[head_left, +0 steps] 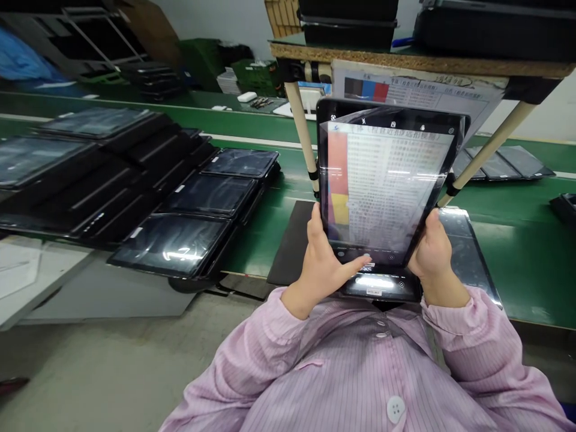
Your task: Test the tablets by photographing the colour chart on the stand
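Note:
A black-framed tablet (382, 186) is held upright and slightly tilted between my hands. Its lit screen shows a camera view of a printed sheet with coloured blocks. My left hand (321, 264) grips the lower left edge, its thumb stretched onto the bottom of the screen. At the lower right edge, my right hand (432, 252) is wrapped round the frame; its fingers behind the tablet are hidden. The paper chart (418, 87) with colour blocks hangs behind the tablet, under a shelf. Below the held tablet lies another dark tablet (380, 287) with a small label.
Trays of tablets (175, 240) stand stacked on the left of the green bench (256, 240). A particle-board shelf (423, 60) on pale tube legs carries black cases. More tablets (504, 162) lie at the right, and another tablet (468, 252) rests beside my right hand.

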`<state>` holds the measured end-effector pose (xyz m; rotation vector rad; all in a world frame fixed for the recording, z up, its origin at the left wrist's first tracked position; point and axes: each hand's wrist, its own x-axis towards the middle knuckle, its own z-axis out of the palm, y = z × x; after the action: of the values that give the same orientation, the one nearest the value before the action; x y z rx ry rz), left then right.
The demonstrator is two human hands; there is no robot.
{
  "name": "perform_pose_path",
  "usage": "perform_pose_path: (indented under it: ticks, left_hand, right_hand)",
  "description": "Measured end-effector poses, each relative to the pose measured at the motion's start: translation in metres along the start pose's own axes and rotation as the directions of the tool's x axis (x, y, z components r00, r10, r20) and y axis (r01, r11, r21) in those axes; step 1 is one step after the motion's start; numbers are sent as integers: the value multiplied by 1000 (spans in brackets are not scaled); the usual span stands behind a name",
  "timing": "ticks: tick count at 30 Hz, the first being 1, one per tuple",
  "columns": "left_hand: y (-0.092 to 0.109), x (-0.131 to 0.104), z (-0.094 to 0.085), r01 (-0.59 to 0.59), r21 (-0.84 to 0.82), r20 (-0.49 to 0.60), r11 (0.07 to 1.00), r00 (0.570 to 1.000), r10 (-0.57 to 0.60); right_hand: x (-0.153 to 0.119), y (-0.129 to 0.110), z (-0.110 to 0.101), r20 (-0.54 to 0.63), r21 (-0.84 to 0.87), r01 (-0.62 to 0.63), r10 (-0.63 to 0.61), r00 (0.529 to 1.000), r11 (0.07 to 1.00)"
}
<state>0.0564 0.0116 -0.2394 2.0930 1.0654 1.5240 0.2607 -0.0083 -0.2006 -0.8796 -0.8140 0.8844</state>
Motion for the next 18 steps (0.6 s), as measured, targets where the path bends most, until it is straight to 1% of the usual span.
perform_pose_path:
  ticks: [1, 2, 3, 4, 5, 6, 7, 8, 10, 12, 13, 15, 18]
  left_hand:
    - [-1, 1, -2, 16, -108, -9, 994, 1000, -17]
    - [-1, 3, -4, 53, -251, -12, 967, 998, -58]
    - [-1, 5, -7, 112, -405, -1, 907, 992, -123]
    - [-1, 7, -11, 182, -543, 24, 820, 979, -201]
    - [-1, 8, -14, 252, -645, 60, 721, 958, -281]
    - [-1, 9, -18, 311, -710, 94, 632, 931, -353]
    - [0, 10, -21, 354, -748, 119, 562, 904, -412]
    - [1, 10, -24, 384, -770, 135, 510, 878, -459]
    - [4, 9, -29, 416, -802, 150, 428, 834, -531]
    - [7, 7, -33, 427, -828, 164, 365, 805, -570]
    - [8, 6, -34, 423, -838, 166, 345, 799, -578]
    - [10, 3, -37, 410, -849, 158, 332, 798, -582]
    - [14, -3, -41, 397, -843, 116, 363, 794, -597]
  right_hand:
    - [-1, 0, 0, 3, -1, -8, 8, 1000, 1000]
    - [-3, 0, 0, 7, -5, -18, 18, 1000, 1000]
    - [-4, -1, 1, 13, -16, -27, 27, 1000, 999]
    - [-6, -3, 1, 28, -38, -29, 30, 999, 999]
    - [-8, -6, 2, 53, -71, -13, 17, 998, 997]
    - [-9, -10, 3, 94, -119, 27, -16, 995, 993]
    - [-9, -16, 4, 153, -177, 99, -72, 986, 979]
    - [-8, -22, 6, 222, -239, 196, -143, 964, 951]
    - [-3, -36, 10, 371, -354, 402, -268, 889, 844]
    - [4, -49, 14, 491, -425, 547, -324, 809, 721]
    - [8, -53, 16, 527, -449, 587, -331, 783, 674]
    - [13, -59, 18, 564, -481, 632, -338, 754, 607]
    - [14, -56, 22, 563, -524, 649, -348, 750, 551]
